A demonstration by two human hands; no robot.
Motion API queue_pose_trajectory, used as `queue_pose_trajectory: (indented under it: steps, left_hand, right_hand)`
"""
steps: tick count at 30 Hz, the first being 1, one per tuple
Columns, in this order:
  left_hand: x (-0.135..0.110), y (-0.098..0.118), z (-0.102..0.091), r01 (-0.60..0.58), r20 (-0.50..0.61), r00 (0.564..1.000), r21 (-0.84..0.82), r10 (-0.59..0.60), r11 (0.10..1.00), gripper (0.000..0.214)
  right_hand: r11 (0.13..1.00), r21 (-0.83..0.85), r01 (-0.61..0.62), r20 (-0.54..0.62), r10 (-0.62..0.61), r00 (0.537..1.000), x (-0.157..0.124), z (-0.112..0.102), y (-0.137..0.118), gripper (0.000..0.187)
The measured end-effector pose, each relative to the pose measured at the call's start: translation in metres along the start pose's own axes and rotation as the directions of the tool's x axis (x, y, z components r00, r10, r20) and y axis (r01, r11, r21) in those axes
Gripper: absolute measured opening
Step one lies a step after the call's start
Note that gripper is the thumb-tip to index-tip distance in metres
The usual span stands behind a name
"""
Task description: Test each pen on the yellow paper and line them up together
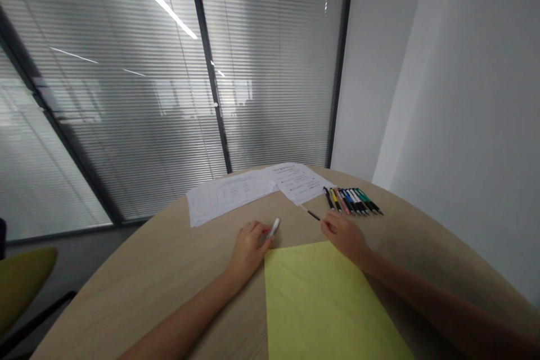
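Note:
My left hand (248, 247) rests on the wooden table (147, 270) with its fingers curled round a small silver cap-like piece (273, 228) that sticks up past the fingertips. My right hand (343, 235) is closed on a thin pen (311, 214) whose dark tip points away to the left. Both hands sit just beyond the far edge of a yellow sheet of paper (320, 304) that lies in front of me.
A row of several pens (352, 201) in mixed colours lies to the right of my right hand. Two printed white sheets (230, 194) (297, 180) lie further back. Blinds over glass stand behind the table, with a white wall at right and a green chair (21, 281) at left.

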State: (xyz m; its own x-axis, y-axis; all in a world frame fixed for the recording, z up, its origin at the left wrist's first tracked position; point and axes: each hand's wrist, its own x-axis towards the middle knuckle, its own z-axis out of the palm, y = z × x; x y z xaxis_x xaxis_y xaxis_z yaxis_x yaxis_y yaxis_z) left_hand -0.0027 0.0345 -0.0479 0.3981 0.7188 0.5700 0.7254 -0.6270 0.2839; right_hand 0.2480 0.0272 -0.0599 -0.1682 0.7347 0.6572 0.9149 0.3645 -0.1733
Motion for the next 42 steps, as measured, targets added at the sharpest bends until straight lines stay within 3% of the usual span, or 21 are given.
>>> queue_pose_trajectory:
  steps: [5, 9, 12, 15, 18, 20, 22, 25, 31, 34, 38, 42]
  left_hand:
    - [-0.004, 0.008, -0.002, -0.198, -0.151, 0.967, 0.067, 0.206, 0.978, 0.026]
    - [-0.005, 0.014, -0.005, -0.325, -0.125, 0.933, 0.102, 0.336, 0.940, 0.017]
    - [-0.005, 0.015, -0.006, -0.357, -0.108, 0.925, 0.087, 0.365, 0.930, 0.013]
    - [-0.005, 0.013, -0.006, -0.322, -0.120, 0.936, 0.080, 0.330, 0.943, 0.014]
    - [-0.004, 0.008, -0.004, -0.237, -0.112, 0.963, 0.088, 0.246, 0.968, 0.013]
    - [-0.003, 0.005, -0.003, -0.166, -0.102, 0.979, 0.089, 0.175, 0.982, 0.012]
    - [-0.002, 0.003, -0.002, -0.108, -0.098, 0.988, 0.079, 0.115, 0.991, 0.012]
    - [-0.001, 0.001, -0.002, -0.044, -0.087, 0.995, 0.053, 0.048, 0.998, 0.012]
    - [0.002, -0.001, -0.002, 0.038, -0.052, 0.998, 0.015, -0.037, 0.999, 0.011]
    - [0.003, -0.001, -0.002, 0.020, -0.026, 0.999, 0.009, -0.020, 1.000, 0.011]
    - [0.002, -0.001, -0.002, -0.024, -0.029, 0.999, 0.024, 0.025, 0.999, 0.011]
    - [0.001, -0.001, -0.001, -0.082, -0.031, 0.996, 0.007, 0.082, 0.997, 0.009]
  right_hand:
    - [0.960, 0.189, 0.206, 0.041, -0.218, 0.975, -0.002, -0.015, -0.025, 0.021]
    - [0.916, 0.281, 0.285, 0.073, -0.317, 0.946, -0.008, -0.024, -0.046, 0.020]
    - [0.911, 0.304, 0.277, 0.086, -0.316, 0.945, -0.007, -0.027, -0.049, 0.022]
    - [0.951, 0.253, 0.177, 0.120, -0.213, 0.970, 0.000, -0.028, -0.037, 0.024]
    - [0.992, 0.074, -0.106, 0.154, 0.093, 0.984, 0.012, -0.027, -0.015, 0.025]
    - [0.944, -0.105, -0.312, 0.201, 0.327, 0.923, 0.018, -0.026, 0.002, 0.023]
    - [0.884, -0.245, -0.397, 0.233, 0.451, 0.861, 0.020, -0.023, 0.015, 0.023]
    - [0.849, -0.339, -0.405, 0.281, 0.502, 0.818, 0.018, -0.019, 0.026, 0.028]
    - [0.848, -0.350, -0.398, 0.386, 0.518, 0.763, 0.015, -0.012, 0.033, 0.023]
    - [0.878, -0.257, -0.403, 0.413, 0.477, 0.776, 0.021, -0.016, 0.037, 0.019]
    - [0.956, 0.086, -0.281, 0.494, 0.204, 0.845, 0.031, -0.029, 0.036, 0.019]
    - [0.926, 0.311, -0.215, 0.522, 0.023, 0.853, 0.033, -0.037, 0.020, 0.018]
